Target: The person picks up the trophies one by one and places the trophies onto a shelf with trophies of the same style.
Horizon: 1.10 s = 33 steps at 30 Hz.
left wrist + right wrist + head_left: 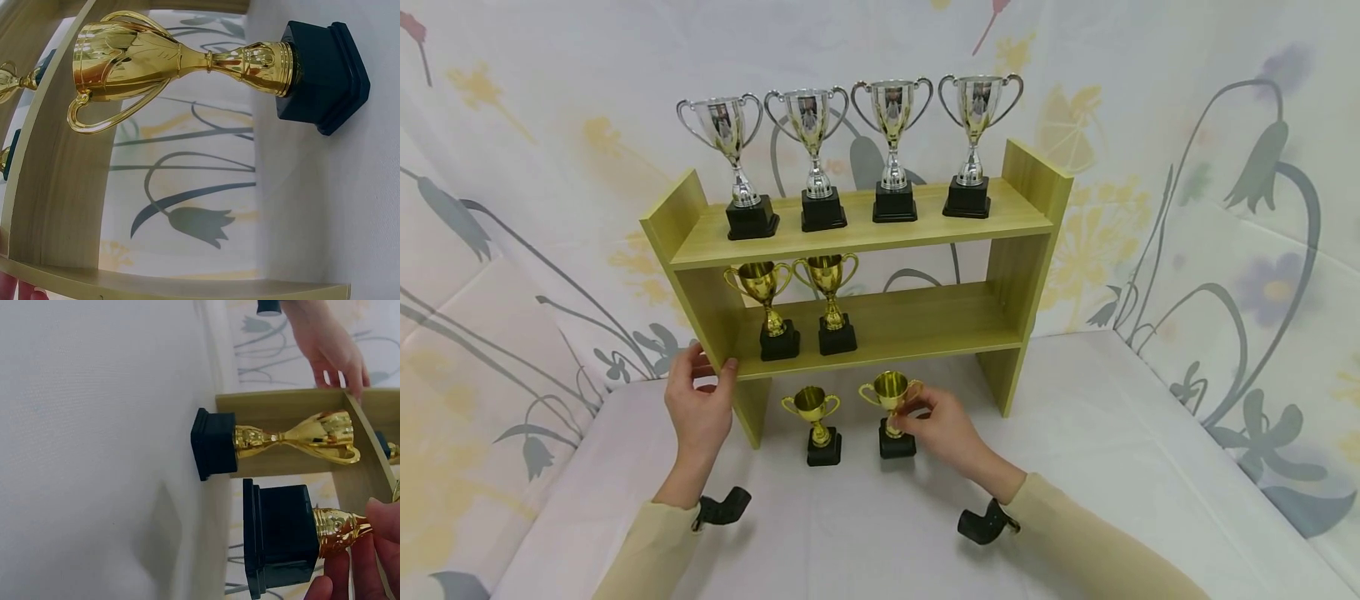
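Observation:
My right hand (942, 425) pinches the stem of a gold trophy cup (891, 388) with a black base; in the right wrist view that base (284, 537) hangs a little above the white table. My left hand (700, 408) holds the left side panel of a wooden shelf (880, 329) at the middle board's end, the thumb on the front. Another gold trophy (812, 404) stands upright on the table between the hands, large in the left wrist view (131, 59). On the middle board, at its left, stand two gold trophies (758, 283) (827, 275).
Several silver trophies (893, 108) with black bases stand in a row on the top board. Behind the shelf hangs a flower-patterned cloth (1187, 208). White cloth (1075, 467) covers the table. A black wrist mount (722, 507) sits on each forearm.

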### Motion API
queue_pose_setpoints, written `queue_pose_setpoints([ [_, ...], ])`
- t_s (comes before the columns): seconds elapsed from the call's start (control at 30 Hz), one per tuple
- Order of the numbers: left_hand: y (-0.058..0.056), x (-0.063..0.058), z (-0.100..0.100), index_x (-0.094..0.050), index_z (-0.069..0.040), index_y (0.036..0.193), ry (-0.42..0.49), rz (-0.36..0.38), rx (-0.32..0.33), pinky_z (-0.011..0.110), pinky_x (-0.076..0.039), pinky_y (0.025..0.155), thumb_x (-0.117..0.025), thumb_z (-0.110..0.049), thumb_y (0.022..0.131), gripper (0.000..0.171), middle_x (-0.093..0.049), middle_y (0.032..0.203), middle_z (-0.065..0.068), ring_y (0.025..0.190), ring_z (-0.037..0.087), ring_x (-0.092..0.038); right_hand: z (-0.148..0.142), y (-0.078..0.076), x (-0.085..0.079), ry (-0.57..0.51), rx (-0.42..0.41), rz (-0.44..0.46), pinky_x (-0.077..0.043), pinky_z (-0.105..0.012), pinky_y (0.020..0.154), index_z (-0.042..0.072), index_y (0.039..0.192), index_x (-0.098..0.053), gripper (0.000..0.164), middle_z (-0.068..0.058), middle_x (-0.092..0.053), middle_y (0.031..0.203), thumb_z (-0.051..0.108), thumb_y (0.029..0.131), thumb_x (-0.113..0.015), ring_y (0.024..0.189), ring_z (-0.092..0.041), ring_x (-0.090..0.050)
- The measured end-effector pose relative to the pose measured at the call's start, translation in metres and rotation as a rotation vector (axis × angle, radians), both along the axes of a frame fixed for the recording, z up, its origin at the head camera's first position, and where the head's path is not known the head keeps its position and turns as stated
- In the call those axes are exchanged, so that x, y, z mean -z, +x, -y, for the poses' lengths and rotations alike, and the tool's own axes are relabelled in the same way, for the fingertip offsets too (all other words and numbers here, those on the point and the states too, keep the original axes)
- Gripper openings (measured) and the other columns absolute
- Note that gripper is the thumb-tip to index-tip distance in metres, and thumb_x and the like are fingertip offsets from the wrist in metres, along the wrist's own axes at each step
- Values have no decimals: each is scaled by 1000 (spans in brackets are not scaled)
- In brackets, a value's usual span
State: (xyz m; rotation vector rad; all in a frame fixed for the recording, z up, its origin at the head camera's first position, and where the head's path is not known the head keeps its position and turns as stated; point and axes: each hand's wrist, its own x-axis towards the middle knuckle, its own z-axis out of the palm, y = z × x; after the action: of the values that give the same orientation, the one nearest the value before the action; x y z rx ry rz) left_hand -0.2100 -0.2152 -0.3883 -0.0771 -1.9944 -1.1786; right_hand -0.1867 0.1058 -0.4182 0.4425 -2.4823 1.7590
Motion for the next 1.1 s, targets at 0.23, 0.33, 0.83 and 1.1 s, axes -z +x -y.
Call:
queue_pose_setpoints([
  [0.23, 1, 1, 0, -58, 1, 130, 11, -8, 9, 12, -45, 66, -70, -7, 91, 42, -58, 109, 19, 87, 2, -54, -2, 0, -2, -14, -8, 2, -55, -35, 79, 3, 90, -68, 15, -3, -70, 90, 5, 80, -79, 90, -21, -66],
  [0.33, 0, 1, 0, -59, 1, 129, 18, -7, 17, 11, -45, 65, -70, -7, 91, 41, -58, 108, 18, 86, 3, -54, -3, 0, -4, -15, -7, 0, -55, -34, 79, 3, 91, -68, 15, -3, -70, 90, 5, 80, -79, 89, -20, -66],
  [0.83, -2, 0, -1, -62, 5, 116, 48, -51, 45, 13, -45, 68, -69, -3, 90, 28, -59, 101, 18, 88, 5, -54, -7, -1, -13, -26, 10, 1, -55, -31, 78, 3, 92, -68, 16, -4, -71, 91, 5, 81, -79, 89, -20, -67],
  [1.1, 0, -1, -1, -62, 5, 116, 48, -41, 40, 13, -45, 68, -69, -4, 90, 28, -58, 101, 17, 89, 5, -54, -10, 1, -21, -33, 29, -6, -54, -33, 80, 2, 96, -68, 18, -6, -72, 94, 8, 83, -79, 91, -21, -66],
])
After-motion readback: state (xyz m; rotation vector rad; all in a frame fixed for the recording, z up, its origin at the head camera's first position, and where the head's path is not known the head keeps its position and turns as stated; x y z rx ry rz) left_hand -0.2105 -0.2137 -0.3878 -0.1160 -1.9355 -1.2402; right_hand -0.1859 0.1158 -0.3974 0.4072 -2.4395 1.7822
